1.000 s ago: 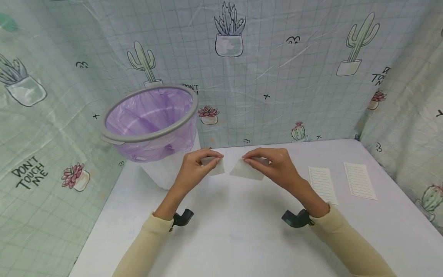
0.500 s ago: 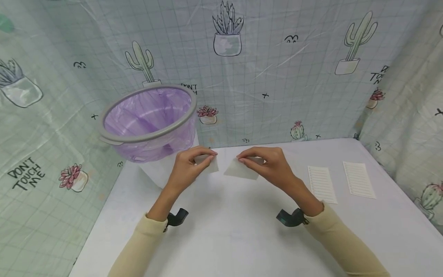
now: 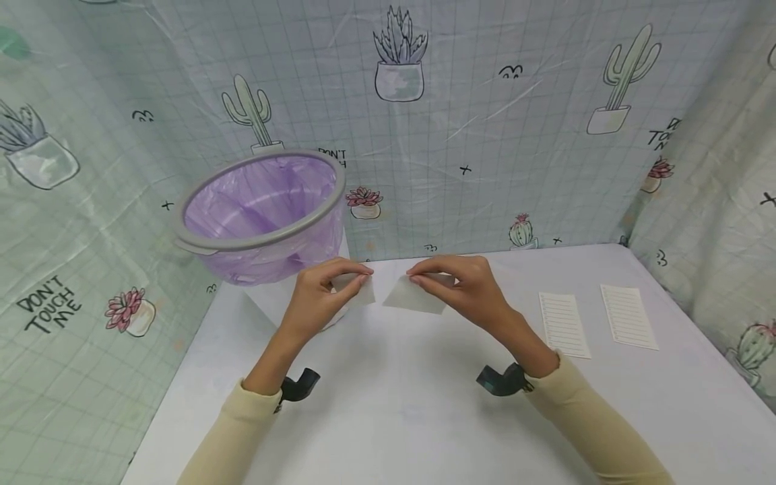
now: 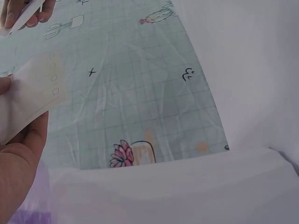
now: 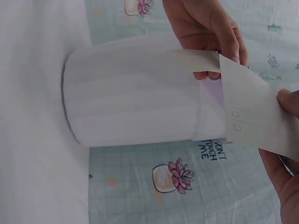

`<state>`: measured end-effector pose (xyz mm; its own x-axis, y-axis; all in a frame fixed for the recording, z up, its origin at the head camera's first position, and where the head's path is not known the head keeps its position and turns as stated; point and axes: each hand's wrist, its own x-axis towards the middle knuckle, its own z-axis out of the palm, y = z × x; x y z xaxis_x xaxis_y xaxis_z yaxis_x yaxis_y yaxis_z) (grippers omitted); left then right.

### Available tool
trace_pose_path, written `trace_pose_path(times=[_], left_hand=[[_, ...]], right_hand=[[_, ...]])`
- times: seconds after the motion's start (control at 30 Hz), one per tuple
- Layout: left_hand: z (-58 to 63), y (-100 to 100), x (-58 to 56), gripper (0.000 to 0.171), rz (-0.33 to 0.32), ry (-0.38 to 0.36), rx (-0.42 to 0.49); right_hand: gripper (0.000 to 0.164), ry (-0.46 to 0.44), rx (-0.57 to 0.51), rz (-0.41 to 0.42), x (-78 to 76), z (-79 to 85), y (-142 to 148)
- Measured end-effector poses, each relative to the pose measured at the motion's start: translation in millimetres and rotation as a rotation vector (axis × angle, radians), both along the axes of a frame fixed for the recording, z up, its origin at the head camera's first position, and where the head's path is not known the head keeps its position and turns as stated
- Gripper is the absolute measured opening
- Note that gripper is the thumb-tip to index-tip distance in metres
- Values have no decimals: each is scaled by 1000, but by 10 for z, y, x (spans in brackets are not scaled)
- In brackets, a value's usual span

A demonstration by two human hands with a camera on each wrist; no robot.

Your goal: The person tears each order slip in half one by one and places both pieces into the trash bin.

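Note:
Between thumb and fingers, my left hand (image 3: 312,296) pinches a small piece of off-white paper (image 3: 366,294). My right hand (image 3: 469,286) pinches a second, wider piece of paper (image 3: 412,296) the same way. Both are held above the white table, with a narrow gap between their edges in the head view. Printed squares and faint lines run along the left paper (image 4: 35,88) in the left wrist view. Similar squares show on the right paper (image 5: 247,112) in the right wrist view. The fingers cover part of each piece.
A white bin with a grey rim (image 3: 261,240) and a purple bag liner (image 3: 267,195) stands at the back left, beside my left hand. Two lined paper sheets, a nearer one (image 3: 564,325) and a farther-right one (image 3: 628,316), lie on the table (image 3: 400,417). Cactus-printed curtain surrounds it.
Both hands have drifted left, toward the bin, each still pinching its paper. The gap between the two pieces looks about the same. The bin and the lying sheets have stayed in place.

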<state>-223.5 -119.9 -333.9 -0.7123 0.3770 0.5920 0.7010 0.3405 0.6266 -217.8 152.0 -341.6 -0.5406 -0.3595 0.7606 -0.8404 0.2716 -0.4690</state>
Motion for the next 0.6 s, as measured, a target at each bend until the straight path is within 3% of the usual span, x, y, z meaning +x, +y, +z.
trace_pose_path(times=[0.6], left_hand=[[253,-133,84,23,-22,64,-29]], right_hand=[[19,28,-27,45,8,123,-111]])
